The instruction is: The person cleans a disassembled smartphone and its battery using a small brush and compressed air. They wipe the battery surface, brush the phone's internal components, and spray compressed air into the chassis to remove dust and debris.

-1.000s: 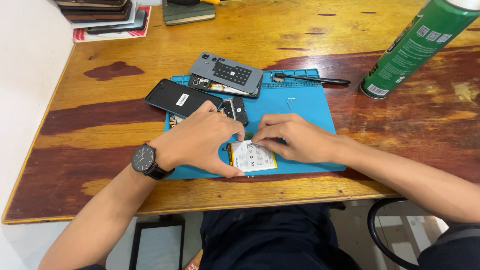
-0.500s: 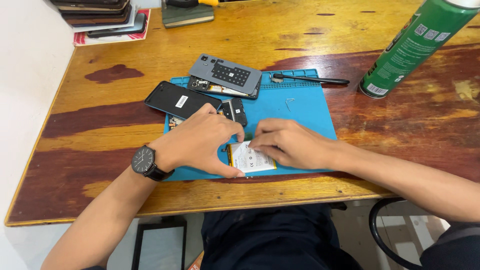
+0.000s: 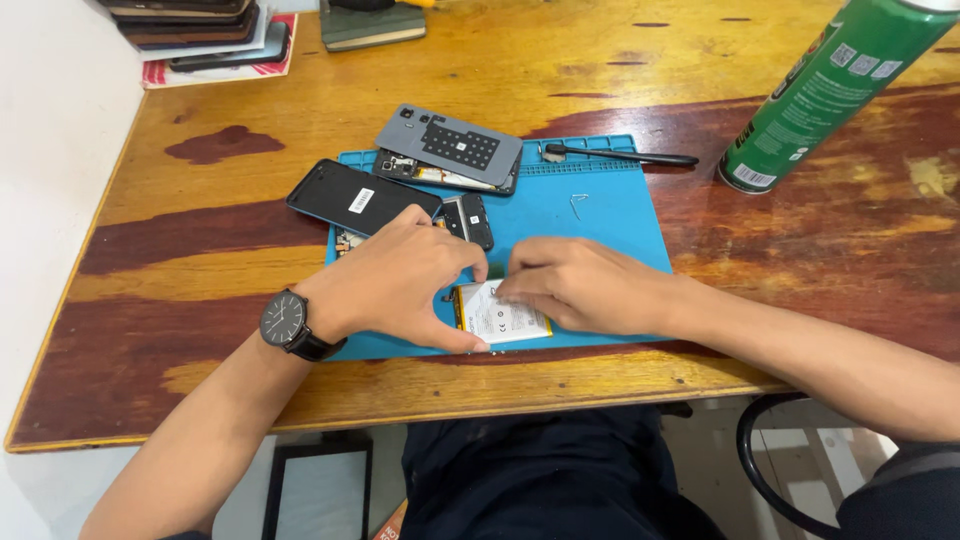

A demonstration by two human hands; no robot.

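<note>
Your left hand (image 3: 395, 285) and right hand (image 3: 580, 285) pressed fingers together on the white battery (image 3: 500, 318), on the blue mat (image 3: 610, 215).

You have one view only, from the camera on your head, so no second view shares any part of the scene. It looks steeply down and forward over the wooden table (image 3: 600, 60), from above its near edge, close enough that your forearms run out of the bottom of the picture. The near edge crosses the lower third, and below it the view takes in your lap. The left edge shows in full against a pale wall. The far edge is cut off at the top, and the right edge probably lies beyond the picture.
</note>
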